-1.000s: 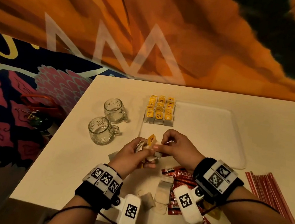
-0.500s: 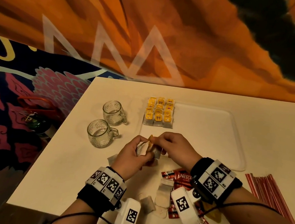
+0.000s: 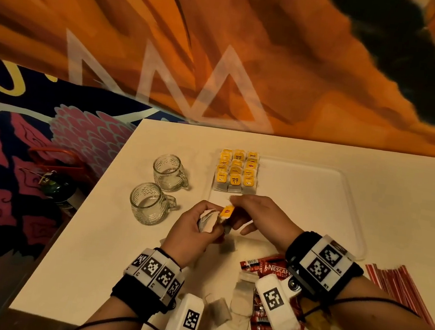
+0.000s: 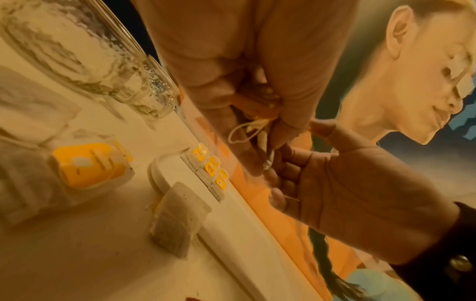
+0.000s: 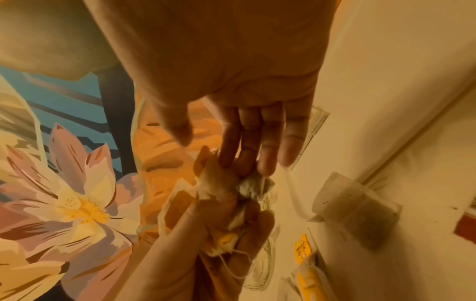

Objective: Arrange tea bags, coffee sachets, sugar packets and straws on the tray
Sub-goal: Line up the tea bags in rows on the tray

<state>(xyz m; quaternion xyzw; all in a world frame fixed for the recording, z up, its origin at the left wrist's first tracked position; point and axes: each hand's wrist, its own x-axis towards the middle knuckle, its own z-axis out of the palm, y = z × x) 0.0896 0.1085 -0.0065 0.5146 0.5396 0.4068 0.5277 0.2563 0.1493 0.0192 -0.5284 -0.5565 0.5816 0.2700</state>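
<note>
My left hand point(image 3: 191, 231) grips a bundle of tea bags point(image 3: 208, 219) just in front of the white tray point(image 3: 315, 203). A yellow tag point(image 3: 226, 211) sticks out of the bundle. My right hand point(image 3: 253, 213) reaches over from the right. In the right wrist view its straight fingers point(image 5: 268, 146) touch a tea bag point(image 5: 253, 186) at the top of the bundle, with the thumb held apart. Rows of yellow-tagged tea bags point(image 3: 236, 172) fill the tray's far left corner. Red coffee sachets point(image 3: 269, 268) and red straws point(image 3: 400, 288) lie on the table near my right wrist.
Two glass mugs point(image 3: 169, 171) point(image 3: 149, 203) stand left of the tray. Loose tea bags point(image 3: 221, 310) and pale packets point(image 3: 243, 295) lie by the table's front edge. One tea bag point(image 4: 177, 222) leans against the tray's rim. The table's left edge drops to a patterned floor.
Both hands have stayed together in front of the tray, working at the bundle. The yellow tag, hidden half a second ago, shows again between them.
</note>
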